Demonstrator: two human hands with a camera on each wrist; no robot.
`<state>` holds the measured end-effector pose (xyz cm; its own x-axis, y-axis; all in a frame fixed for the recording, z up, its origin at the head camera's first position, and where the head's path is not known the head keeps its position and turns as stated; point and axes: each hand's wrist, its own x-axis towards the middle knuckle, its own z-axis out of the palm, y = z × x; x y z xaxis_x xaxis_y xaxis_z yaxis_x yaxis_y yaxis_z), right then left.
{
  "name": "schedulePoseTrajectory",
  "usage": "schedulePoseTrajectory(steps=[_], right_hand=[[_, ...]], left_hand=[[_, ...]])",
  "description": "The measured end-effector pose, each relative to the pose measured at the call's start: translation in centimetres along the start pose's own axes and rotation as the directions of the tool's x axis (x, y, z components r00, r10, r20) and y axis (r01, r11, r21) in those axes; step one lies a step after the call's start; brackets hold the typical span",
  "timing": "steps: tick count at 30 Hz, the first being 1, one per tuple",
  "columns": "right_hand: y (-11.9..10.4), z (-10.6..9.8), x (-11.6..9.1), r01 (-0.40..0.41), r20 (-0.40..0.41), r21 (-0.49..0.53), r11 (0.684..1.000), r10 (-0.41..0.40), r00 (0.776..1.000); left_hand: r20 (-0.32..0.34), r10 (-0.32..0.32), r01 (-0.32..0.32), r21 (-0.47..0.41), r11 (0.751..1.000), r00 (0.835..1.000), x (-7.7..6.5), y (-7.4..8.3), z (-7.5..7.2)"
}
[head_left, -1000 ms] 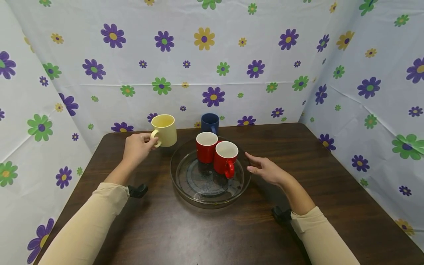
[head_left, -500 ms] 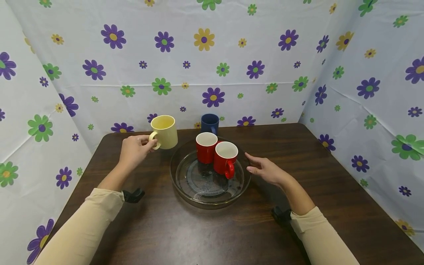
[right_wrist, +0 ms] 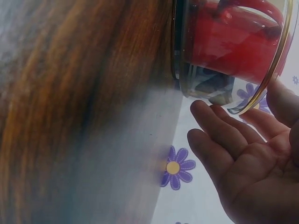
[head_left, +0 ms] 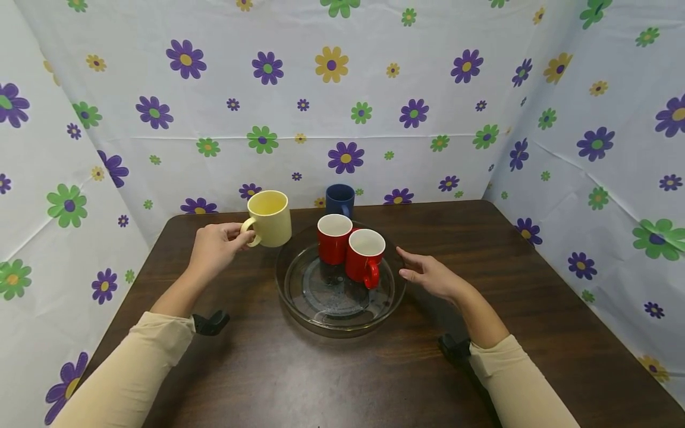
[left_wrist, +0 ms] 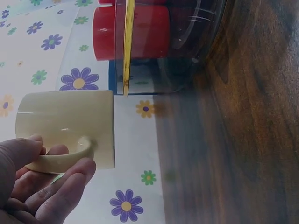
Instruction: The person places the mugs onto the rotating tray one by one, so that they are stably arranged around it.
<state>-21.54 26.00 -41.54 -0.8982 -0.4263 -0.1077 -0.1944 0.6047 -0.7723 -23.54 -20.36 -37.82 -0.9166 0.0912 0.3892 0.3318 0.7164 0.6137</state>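
- One yellow mug (head_left: 273, 224), raised just beside the glass dish (head_left: 342, 327); the left hand (head_left: 215, 246) pinches its handle.
- Two red mugs (head_left: 332, 248) (head_left: 356, 265) standing inside that one dish.
- One blue mug (head_left: 336, 205) behind them.
- The right hand (head_left: 433, 277) touching the dish's side, fingers extended, slightly spread.

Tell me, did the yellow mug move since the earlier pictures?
Yes. In the head view, the yellow mug has shifted a little right and lower in the picture, judged against the blue mug.
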Motion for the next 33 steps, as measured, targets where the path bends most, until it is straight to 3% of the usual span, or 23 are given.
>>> schedulePoseTrajectory(steps=[7,17,33], right_hand=[[0.1,0.2,0.1,-0.014,-0.006,0.022,1.0,0.014,1.0],[0.2,0.1,0.0,-0.019,-0.006,0.043,0.999,0.019,1.0],[0.3,0.1,0.0,-0.005,0.001,0.049,0.999,0.005,1.0]], left_hand=[[0.025,-0.039,0.04,-0.025,0.999,0.999,-0.7,0.2,-0.5],[0.026,-0.02,0.021,-0.037,0.999,0.999,-1.3,1.0,-0.8],[0.087,-0.017,0.025,-0.089,0.996,0.996,-2.8,2.4,-0.2]])
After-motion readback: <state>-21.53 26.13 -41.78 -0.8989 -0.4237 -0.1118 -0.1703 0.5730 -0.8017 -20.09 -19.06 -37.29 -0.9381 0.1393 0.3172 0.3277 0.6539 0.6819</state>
